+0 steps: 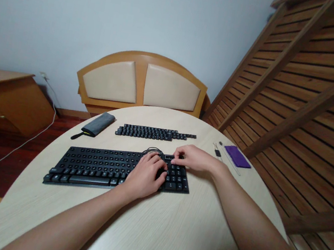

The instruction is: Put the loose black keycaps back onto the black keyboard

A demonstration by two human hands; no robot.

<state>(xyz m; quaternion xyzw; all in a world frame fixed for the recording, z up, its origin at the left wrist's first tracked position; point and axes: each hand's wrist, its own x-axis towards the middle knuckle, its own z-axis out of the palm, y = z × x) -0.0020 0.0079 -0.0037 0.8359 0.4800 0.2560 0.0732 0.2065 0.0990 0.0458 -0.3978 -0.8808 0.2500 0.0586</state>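
Note:
A black keyboard lies on the round table; most keys in its main block are off, showing bare switch mounts, while the bottom rows and number pad have keycaps. My left hand lies over its right-middle part, fingers curled down onto it and the thumb bent near the number pad. At the top of the number pad, my right hand has thumb and fingertips pinched together; whatever they hold is hidden. Behind the keyboard, loose black keycaps stand in rows. A coiled black cable sits at the keyboard's back edge.
A grey pouch lies at the table's back left. To the right are a purple cloth, a small black clip and a thin wire tool. A headboard stands behind the table, wooden slats at the right.

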